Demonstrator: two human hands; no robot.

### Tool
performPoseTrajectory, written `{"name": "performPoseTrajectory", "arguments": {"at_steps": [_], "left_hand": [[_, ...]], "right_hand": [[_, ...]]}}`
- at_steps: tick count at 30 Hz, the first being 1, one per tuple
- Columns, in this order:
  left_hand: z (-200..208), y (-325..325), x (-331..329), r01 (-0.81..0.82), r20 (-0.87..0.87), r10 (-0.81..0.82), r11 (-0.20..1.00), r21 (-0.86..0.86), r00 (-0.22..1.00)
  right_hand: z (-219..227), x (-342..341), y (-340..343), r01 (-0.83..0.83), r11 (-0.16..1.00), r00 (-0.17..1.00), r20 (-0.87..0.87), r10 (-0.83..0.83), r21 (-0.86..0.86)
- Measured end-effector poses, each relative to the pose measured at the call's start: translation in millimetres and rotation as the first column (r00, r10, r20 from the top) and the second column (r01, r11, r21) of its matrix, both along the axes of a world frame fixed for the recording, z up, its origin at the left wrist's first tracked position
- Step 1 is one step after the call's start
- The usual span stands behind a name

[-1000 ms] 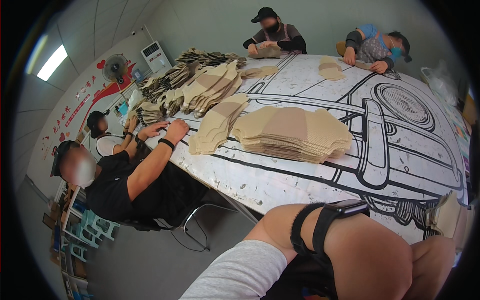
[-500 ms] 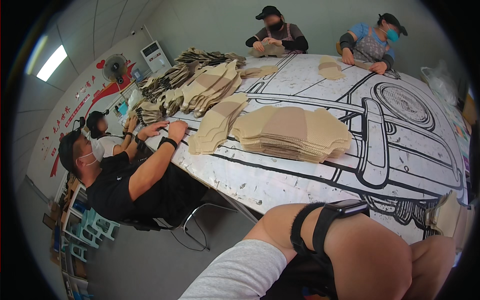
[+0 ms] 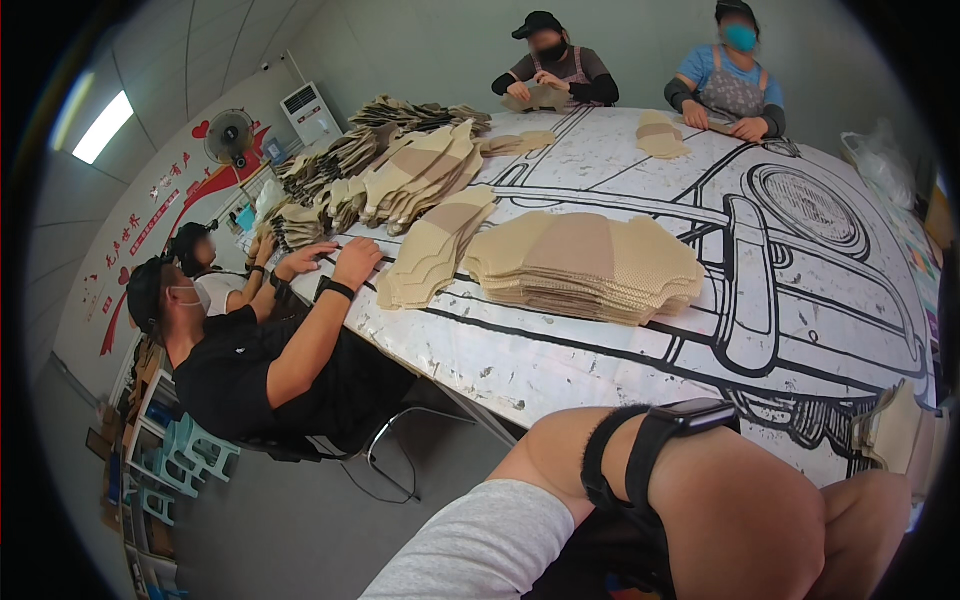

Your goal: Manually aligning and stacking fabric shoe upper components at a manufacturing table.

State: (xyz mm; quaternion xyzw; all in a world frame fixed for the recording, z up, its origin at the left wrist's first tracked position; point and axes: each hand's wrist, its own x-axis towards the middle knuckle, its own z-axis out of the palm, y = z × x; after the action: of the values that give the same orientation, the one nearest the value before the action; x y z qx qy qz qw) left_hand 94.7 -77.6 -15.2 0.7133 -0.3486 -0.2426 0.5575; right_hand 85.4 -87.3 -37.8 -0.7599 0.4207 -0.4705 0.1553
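Observation:
My left hand (image 3: pixel 745 510) looms large at the lower right, bent down past a wrist with a black watch (image 3: pixel 690 415) and a second black strap. Its arm comes up in a grey sleeve (image 3: pixel 480 540). The fingers are hidden, so what they hold, if anything, does not show. Beside it, at the edge of view, is more bare skin, apparently part of my right hand (image 3: pixel 870 520), its fingers out of sight too. Just beyond stand some tan sheet pieces (image 3: pixel 890 430). Farther off on the table (image 3: pixel 590 385) lies a neat stack of beige perforated pieces (image 3: pixel 580 265).
A smaller stack (image 3: pixel 435 250) and a big heap of beige and dark pieces (image 3: pixel 400 170) cover the table's left side. A co-worker in black (image 3: pixel 250 370) sits there, another person behind. Two co-workers (image 3: pixel 560 75) (image 3: pixel 730 85) handle pieces at the far edge.
The far-right co-worker has raised and turned the head toward the front. The co-worker in black has turned the head away. My own arms look unmoved.

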Motion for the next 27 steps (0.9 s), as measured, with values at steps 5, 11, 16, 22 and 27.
{"name": "performPoseTrajectory", "arguments": {"at_steps": [5, 11, 16, 22, 27], "left_hand": [[0.7, -1.8, -5.5, -0.176, 0.154, 0.162, 0.981, 0.077, 0.975], [-3.4, 0.4, -8.7, -0.353, 0.362, 0.282, 0.924, 0.146, 0.888], [-4.8, 0.9, -14.9, -0.490, 0.538, 0.341, 0.857, 0.161, 0.771], [-9.3, 3.1, -28.1, -0.619, 0.747, 0.346, 0.777, 0.112, 0.569], [-53.8, 13.1, -19.6, -0.719, 0.728, 0.501, 0.695, -0.017, 0.467]], "right_hand": [[1.4, 1.5, -1.3, 0.031, 0.996, 0.997, -0.069, -0.037, -0.088], [12.1, 13.1, 9.0, 0.005, 0.972, 0.941, 0.327, -0.084, 0.236], [50.8, 158.2, -27.1, 0.919, -0.239, -0.086, -0.434, -0.897, 0.313], [35.3, 151.5, -25.4, 0.921, -0.389, -0.313, -0.555, -0.771, 0.021], [30.7, 134.2, -23.3, 0.822, -0.569, -0.529, -0.368, -0.764, -0.001]]}}
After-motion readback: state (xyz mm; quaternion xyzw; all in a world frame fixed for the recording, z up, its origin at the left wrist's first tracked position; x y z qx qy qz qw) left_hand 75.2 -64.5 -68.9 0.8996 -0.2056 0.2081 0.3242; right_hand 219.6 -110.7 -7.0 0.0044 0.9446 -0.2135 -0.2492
